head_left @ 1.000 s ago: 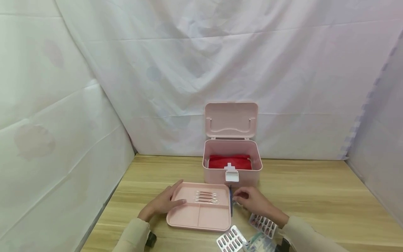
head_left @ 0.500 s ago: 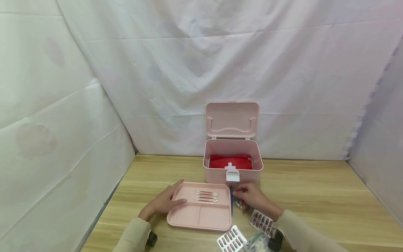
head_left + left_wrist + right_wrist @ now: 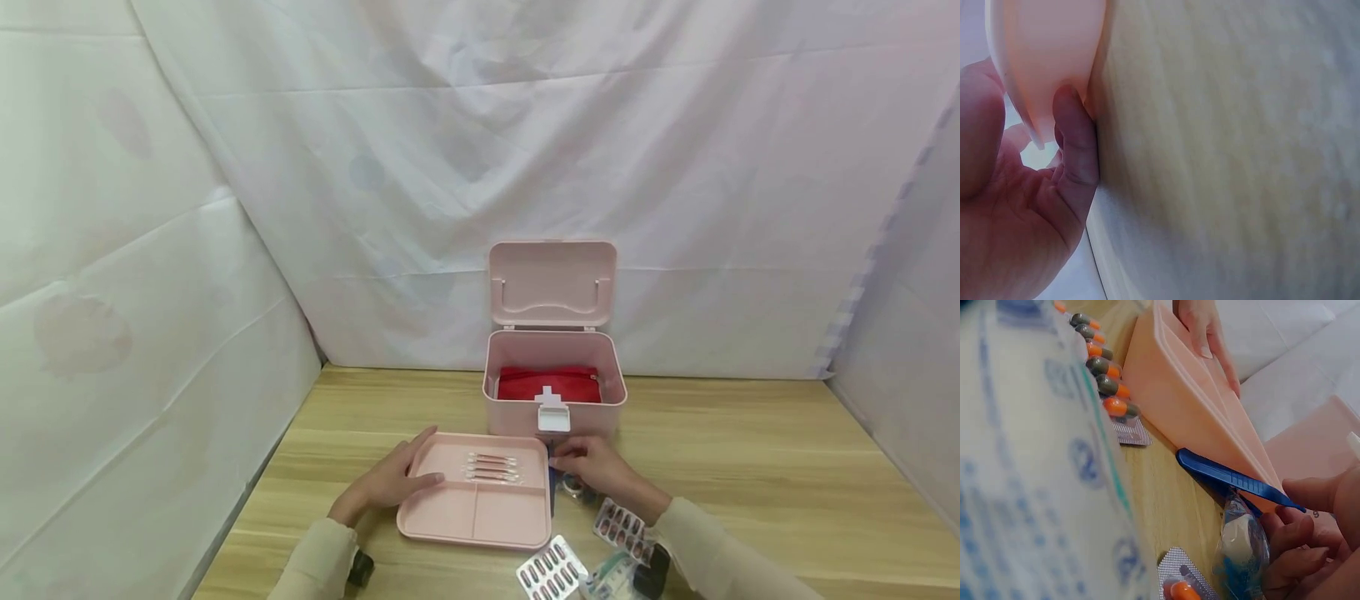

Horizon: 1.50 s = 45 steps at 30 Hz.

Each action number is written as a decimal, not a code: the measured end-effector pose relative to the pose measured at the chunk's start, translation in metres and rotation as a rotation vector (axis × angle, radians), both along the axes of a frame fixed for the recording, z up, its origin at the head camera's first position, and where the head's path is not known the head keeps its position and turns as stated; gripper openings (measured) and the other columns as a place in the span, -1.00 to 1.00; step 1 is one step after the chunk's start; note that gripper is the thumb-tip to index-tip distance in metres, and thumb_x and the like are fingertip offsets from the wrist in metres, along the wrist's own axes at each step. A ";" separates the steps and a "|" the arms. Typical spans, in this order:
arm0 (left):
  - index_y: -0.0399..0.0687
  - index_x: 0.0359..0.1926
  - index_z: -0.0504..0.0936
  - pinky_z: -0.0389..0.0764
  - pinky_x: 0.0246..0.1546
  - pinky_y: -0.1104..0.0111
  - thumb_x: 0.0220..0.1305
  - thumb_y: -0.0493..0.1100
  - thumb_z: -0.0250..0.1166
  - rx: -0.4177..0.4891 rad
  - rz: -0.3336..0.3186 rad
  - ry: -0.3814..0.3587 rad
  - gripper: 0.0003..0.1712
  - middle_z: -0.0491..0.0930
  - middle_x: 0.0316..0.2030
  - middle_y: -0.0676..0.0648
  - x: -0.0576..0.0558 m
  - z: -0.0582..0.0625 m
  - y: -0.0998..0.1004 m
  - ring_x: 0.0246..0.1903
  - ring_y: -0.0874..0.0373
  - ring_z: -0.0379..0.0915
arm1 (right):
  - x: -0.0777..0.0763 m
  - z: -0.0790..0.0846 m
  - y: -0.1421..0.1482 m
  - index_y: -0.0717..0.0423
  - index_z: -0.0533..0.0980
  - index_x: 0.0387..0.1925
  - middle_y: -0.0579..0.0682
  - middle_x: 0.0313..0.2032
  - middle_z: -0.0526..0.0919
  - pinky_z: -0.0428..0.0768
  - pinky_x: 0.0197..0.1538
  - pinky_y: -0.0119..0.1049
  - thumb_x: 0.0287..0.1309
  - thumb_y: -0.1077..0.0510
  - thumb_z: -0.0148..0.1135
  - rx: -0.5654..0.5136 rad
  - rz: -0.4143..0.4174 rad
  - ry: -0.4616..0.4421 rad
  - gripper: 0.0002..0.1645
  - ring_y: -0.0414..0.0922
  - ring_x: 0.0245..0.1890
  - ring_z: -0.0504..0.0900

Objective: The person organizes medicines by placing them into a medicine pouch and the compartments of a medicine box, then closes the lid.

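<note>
My left hand grips the left side of a pink divided tray, thumb over the rim and other fingers along the outer wall. Several cotton swabs in clear wrap lie in the tray's undivided compartment. Against the tray's right side stand blue plastic tweezers. My right hand pinches their pointed end between thumb and fingers, as the right wrist view shows. Under that hand is a small clear-wrapped packet with something white and blue inside.
Behind the tray stands an open pink box holding a red pouch. Capsule blister packs and a printed plastic packet lie at the front right. White cloth hangs behind the table.
My right hand has moved slightly left, its fingertips reaching the tweezers. More of the clear-wrapped packet shows below it. The left hand and tray have stayed in place.
</note>
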<state>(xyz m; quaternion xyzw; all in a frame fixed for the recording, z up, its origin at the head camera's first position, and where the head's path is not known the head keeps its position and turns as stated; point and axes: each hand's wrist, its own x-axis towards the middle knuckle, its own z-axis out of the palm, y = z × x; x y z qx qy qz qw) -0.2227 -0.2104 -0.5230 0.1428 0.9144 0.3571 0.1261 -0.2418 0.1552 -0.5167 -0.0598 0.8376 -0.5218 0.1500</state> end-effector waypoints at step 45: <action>0.01 0.56 0.04 0.35 0.18 -0.17 0.29 0.15 0.32 0.019 0.002 0.005 -0.02 0.40 0.09 -0.27 0.003 0.002 0.002 0.00 -0.03 0.37 | 0.015 0.020 0.018 0.50 0.38 0.11 0.06 -0.15 0.72 0.64 -0.05 -0.21 0.19 0.26 0.33 -0.459 0.279 -0.188 -0.45 -0.16 -0.17 0.67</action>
